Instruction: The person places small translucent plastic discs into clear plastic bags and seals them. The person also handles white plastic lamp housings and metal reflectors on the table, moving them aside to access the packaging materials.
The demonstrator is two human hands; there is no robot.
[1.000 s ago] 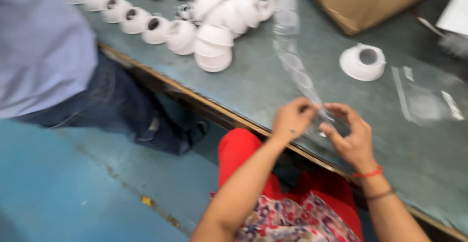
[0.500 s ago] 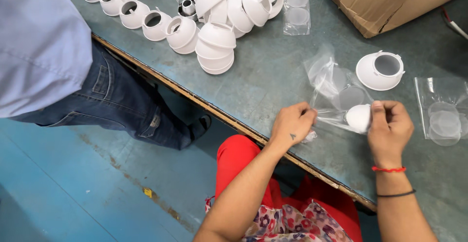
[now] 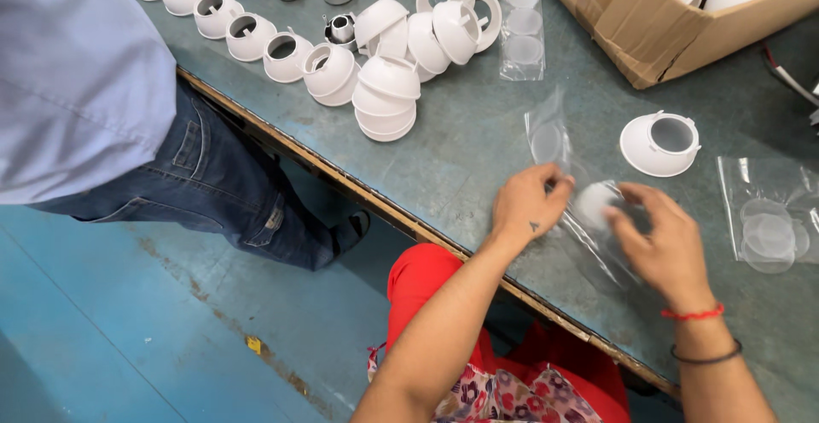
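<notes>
Pinching clear bag (image 3: pixel 563 146), white cone shade (image 3: pixel 659 143) nearby, stacked shades (image 3: pixel 388 99) beyond

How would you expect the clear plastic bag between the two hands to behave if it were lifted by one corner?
The clear plastic bag looks thin and creased, so it would probably sag and fold. The left hand and right hand both work on it, which suggests one hand struggles with it. It seems very light, and the round frosted disc by the fingers might slide.

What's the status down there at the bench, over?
Left hand pinching the clear plastic sleeve. Right hand on a frosted disc at the sleeve. White cone housing close beyond, apart from both hands.
</notes>
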